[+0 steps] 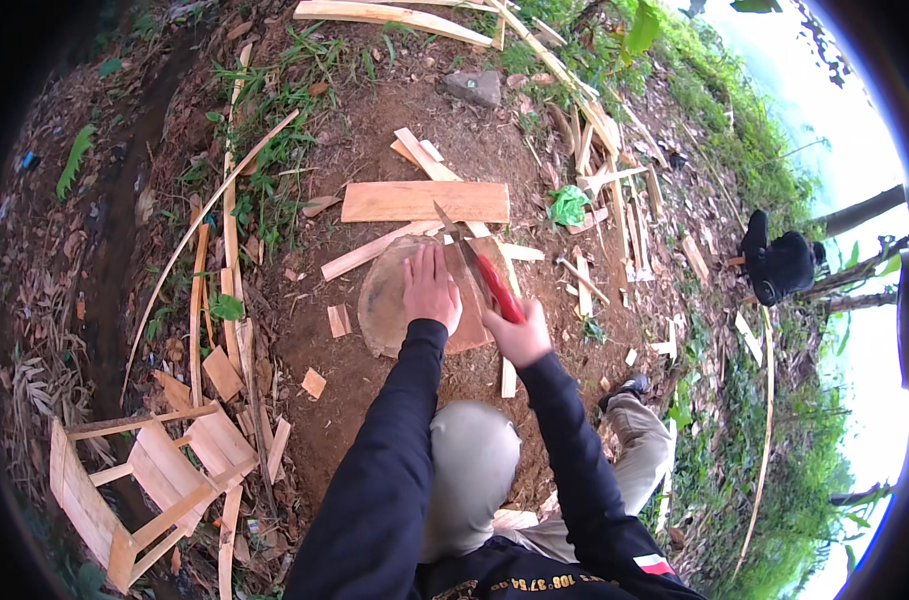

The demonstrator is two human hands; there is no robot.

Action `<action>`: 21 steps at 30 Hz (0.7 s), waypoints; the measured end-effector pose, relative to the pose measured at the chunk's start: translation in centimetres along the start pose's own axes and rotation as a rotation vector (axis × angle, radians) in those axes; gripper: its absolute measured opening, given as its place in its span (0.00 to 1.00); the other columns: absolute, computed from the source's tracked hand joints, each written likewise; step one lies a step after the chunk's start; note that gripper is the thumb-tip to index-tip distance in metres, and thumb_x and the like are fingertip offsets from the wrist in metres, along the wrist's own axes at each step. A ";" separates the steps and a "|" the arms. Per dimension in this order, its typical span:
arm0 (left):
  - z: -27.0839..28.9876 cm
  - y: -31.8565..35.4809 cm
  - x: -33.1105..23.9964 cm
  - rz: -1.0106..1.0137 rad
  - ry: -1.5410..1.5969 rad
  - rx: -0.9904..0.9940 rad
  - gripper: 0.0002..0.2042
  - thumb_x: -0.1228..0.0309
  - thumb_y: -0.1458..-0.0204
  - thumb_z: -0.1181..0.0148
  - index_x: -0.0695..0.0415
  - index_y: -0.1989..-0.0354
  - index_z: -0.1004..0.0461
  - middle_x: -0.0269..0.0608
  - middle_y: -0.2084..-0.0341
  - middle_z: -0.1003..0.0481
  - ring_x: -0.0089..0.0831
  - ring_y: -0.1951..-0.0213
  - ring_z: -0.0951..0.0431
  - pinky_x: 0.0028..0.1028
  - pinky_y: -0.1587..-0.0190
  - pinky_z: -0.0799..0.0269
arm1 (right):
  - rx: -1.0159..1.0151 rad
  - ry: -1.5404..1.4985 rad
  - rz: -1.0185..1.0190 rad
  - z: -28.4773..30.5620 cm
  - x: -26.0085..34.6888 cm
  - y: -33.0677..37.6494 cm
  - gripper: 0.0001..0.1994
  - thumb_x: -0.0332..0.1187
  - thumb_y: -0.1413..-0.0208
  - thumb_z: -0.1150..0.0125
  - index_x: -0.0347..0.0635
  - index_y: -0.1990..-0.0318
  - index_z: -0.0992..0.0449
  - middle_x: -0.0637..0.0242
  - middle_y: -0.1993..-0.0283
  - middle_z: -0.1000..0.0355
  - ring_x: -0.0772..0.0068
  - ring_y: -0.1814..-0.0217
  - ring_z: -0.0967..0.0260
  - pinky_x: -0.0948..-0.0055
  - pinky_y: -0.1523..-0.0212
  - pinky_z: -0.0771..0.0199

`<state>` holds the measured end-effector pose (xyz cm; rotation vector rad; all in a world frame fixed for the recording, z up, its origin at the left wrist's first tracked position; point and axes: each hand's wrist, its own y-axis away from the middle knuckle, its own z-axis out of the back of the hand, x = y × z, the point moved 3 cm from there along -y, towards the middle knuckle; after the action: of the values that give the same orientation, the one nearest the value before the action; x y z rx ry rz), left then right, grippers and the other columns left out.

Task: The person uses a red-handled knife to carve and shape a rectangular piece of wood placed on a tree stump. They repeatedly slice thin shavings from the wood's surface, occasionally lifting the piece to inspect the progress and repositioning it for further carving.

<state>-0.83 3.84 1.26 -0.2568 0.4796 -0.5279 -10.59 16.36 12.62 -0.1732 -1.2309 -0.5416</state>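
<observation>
On the round stump [385, 310], the left hand [431, 290] lay spread flat, pinning a wood piece [462, 270]; the right hand [518, 335] gripped a red-handled saw [475, 262] mid-cut, apparently. Steady strokes seemed needed next.

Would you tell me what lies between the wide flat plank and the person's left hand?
In the head view, only the round stump top lies between the plank and left hand.

Red-handled saw [475, 268] over wood round [390, 300]
</observation>
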 end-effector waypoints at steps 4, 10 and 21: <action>0.7 0.5 1.7 0.000 -0.016 -0.039 0.27 0.68 0.44 0.51 0.65 0.35 0.41 0.50 0.35 0.40 0.44 0.31 0.44 0.49 0.29 0.52 | 0.117 -0.055 -0.033 4.0 5.0 9.8 0.14 0.22 0.55 0.40 0.43 0.85 0.38 0.78 0.85 0.43 0.88 0.80 0.48 0.79 0.78 0.46; 0.2 -0.4 1.0 -0.016 -0.044 -0.022 0.27 0.68 0.44 0.51 0.64 0.35 0.41 0.50 0.35 0.39 0.45 0.31 0.44 0.49 0.30 0.51 | -0.079 -0.066 -0.087 -1.9 1.7 0.0 0.13 0.29 0.52 0.36 0.39 0.81 0.35 0.76 0.85 0.41 0.85 0.82 0.44 0.73 0.80 0.41; -0.6 -0.6 -0.2 -0.020 -0.030 0.044 0.29 0.68 0.44 0.50 0.64 0.34 0.43 0.50 0.34 0.40 0.44 0.29 0.47 0.49 0.28 0.56 | -0.004 0.048 0.020 -0.1 1.0 0.5 0.14 0.31 0.54 0.36 0.35 0.82 0.35 0.68 0.88 0.42 0.81 0.82 0.43 0.69 0.80 0.40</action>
<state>-1.59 3.36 1.02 -0.2272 0.4365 -0.5527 -10.10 16.46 13.56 -0.1749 -1.1807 -0.5276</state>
